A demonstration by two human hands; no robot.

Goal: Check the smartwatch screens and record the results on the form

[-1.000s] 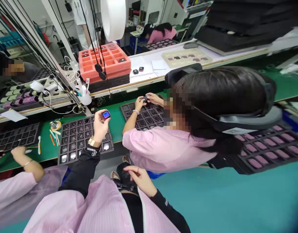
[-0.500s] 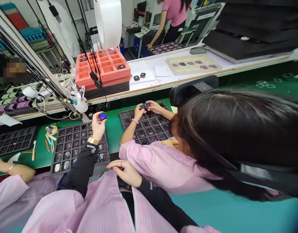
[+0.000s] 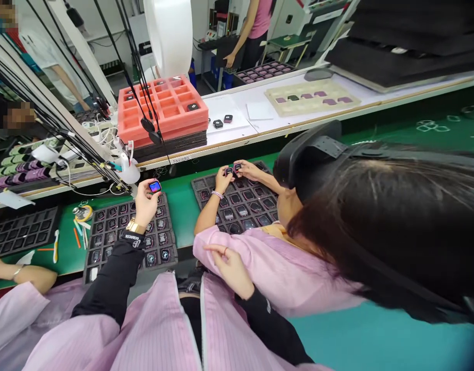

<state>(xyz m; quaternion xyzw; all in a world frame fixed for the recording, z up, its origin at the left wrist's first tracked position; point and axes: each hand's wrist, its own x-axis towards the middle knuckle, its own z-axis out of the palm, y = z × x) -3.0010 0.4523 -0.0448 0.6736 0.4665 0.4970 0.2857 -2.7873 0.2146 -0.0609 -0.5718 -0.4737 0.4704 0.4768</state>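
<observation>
My left hand [image 3: 145,202] is closed on a small square smartwatch [image 3: 154,186] with no strap, its screen lit blue and purple. Thumb and fingers grip the watch by its edges above a dark foam tray [image 3: 164,257], whose compartments hold several similar watch bodies. Part of that tray lies behind my left forearm. In front of my body, my right hand [image 3: 234,270] hovers with its fingers loosely stretched and nothing visible in them. It is nearest to the pink sleeve [image 3: 256,260] of a co-worker; whether it touches the sleeve I cannot tell.
The co-worker on my right holds two watches over another foam tray [image 3: 240,197]. Left of my tray lie a white-and-orange tool [image 3: 56,246] and a yellow tape roll [image 3: 83,212]. An orange compartment tray [image 3: 163,109] stands on the shelf, with cables hanging before it.
My left hand has shifted slightly left with the watch, whose screen shows more purple. My right hand has moved right, toward the co-worker's sleeve. The co-worker's head has moved.
</observation>
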